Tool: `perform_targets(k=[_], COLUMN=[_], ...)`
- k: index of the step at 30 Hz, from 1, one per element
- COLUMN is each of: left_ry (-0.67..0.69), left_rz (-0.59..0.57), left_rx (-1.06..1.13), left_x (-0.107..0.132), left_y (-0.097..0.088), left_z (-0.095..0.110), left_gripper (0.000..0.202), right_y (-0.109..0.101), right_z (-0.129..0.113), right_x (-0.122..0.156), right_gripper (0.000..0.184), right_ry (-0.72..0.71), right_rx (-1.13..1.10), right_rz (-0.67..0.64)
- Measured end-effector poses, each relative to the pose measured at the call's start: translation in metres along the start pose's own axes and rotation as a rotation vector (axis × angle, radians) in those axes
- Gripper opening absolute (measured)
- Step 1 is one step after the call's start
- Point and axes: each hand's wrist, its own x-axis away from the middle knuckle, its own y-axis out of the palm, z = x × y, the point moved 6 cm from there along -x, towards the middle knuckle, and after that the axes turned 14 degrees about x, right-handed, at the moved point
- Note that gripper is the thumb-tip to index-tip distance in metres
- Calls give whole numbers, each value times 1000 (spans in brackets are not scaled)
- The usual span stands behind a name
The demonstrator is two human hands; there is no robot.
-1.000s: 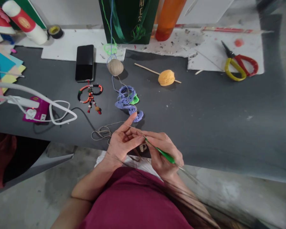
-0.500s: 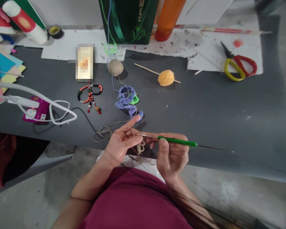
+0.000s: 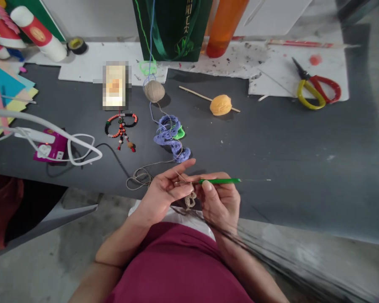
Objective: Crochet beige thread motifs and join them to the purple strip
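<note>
Between thumb and fingers, my left hand (image 3: 162,191) pinches a small beige crochet piece (image 3: 190,200), its index finger stretched out with yarn over it. My right hand (image 3: 221,200) is closed round the green handle of a crochet hook (image 3: 222,181). The hook's thin metal shaft reaches left past the piece to my left fingers, and a thin needle-like end sticks out on the right. Loose beige yarn (image 3: 140,179) loops on the table left of my left hand. Beyond my fingertips lies a blue-purple crocheted strip (image 3: 172,136) with a green bit beside it.
A beige yarn ball (image 3: 154,91) and a yellow yarn ball (image 3: 220,105) on a stick lie farther back. Scissors (image 3: 317,90) are at the right. A beaded bracelet (image 3: 121,125) and a purple power socket (image 3: 52,145) with white cables lie left. A green bag (image 3: 172,31) stands behind.
My right hand has moved left with the crochet hook, closer to my left hand. The hook's shaft now reaches farther past the beige piece. The whole view has shifted slightly.
</note>
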Motion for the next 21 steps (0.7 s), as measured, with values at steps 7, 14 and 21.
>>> perform_targets(k=[7, 14, 21], left_ry=[153, 62, 48], left_rz=[66, 61, 83], left_rx=[55, 65, 49], left_x=[2, 1, -1], left_y=[1, 1, -5], left_z=[3, 1, 5], left_gripper=[56, 70, 62], right_y=[3, 3, -3], right_z=[-36, -35, -31], right_x=[1, 4, 3], right_gripper=[23, 26, 10], right_ry=[-467, -486, -270], right_rx=[366, 369, 269], right_rz=[7, 93, 131])
